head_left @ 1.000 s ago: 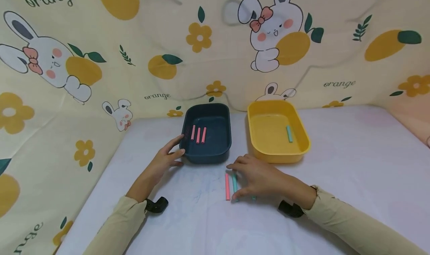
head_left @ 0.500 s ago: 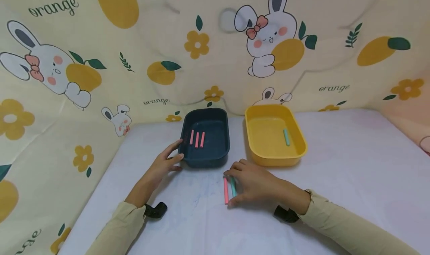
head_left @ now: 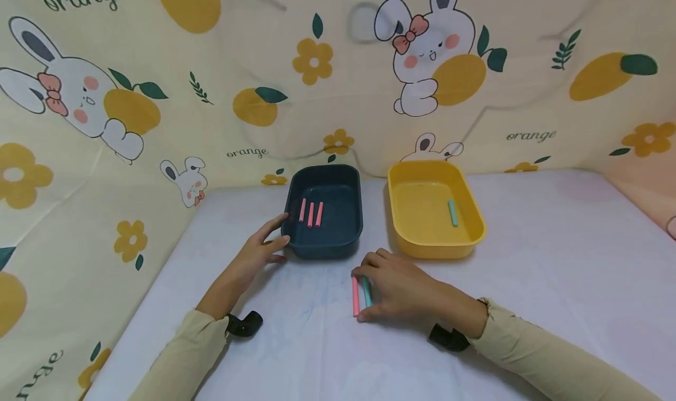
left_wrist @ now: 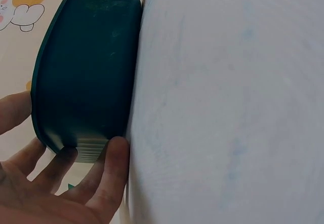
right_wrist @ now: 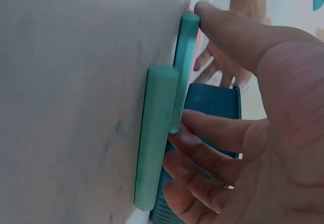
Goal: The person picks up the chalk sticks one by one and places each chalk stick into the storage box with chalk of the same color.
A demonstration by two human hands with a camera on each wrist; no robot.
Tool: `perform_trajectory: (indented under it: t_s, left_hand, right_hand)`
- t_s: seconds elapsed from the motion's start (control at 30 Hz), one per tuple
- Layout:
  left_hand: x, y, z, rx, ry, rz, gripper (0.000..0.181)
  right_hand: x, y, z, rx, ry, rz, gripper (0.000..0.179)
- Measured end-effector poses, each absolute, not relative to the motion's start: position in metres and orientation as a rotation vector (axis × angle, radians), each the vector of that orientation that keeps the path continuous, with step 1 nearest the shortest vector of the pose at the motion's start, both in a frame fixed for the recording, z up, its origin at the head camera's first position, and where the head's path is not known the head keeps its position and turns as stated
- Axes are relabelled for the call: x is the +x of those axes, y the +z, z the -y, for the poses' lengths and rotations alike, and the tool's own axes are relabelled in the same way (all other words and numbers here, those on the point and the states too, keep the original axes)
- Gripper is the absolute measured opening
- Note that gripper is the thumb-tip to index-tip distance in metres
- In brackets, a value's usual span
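My left hand (head_left: 259, 251) rests its fingertips against the left side and front corner of a dark blue tub (head_left: 338, 249); in the left wrist view the fingers (left_wrist: 114, 168) touch its outer wall. Inside that tub lie three pink chalk sticks (head_left: 310, 215). My right hand (head_left: 404, 286) holds a pink chalk stick (head_left: 355, 297) on the table by its two ends, between thumb and a fingertip. Beside it lies a green chalk stick (head_left: 367, 292). Another green chalk stick (right_wrist: 156, 138) shows nearer in the right wrist view; the hand hides it from the head view.
A yellow tub (head_left: 435, 251) stands right of the blue one, with one green chalk stick (head_left: 452, 213) inside. Behind both rises a patterned cloth (head_left: 211, 125). White cloth (head_left: 317, 342) with faint blue smudges covers the table.
My right hand has shifted slightly left, its thumb passing from the green chalk stick to the pink one's near end. The left hand stays at the blue tub.
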State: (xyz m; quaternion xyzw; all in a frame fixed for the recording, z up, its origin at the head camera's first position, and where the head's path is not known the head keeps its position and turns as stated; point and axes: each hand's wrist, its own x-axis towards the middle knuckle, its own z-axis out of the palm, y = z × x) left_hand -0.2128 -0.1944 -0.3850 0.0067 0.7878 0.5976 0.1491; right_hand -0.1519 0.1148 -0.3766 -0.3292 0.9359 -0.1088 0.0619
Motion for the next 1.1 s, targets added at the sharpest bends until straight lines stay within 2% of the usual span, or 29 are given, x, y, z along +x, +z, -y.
perform_trajectory:
  t_s: [1.1]
  left_hand:
    - [-0.2144, -0.3841, 0.1945, 0.066, 1.728, -2.27, 0.059]
  right_hand:
    - [-0.1525, -0.3735, -0.1056, -0.917, -0.341, -2.82, 0.08]
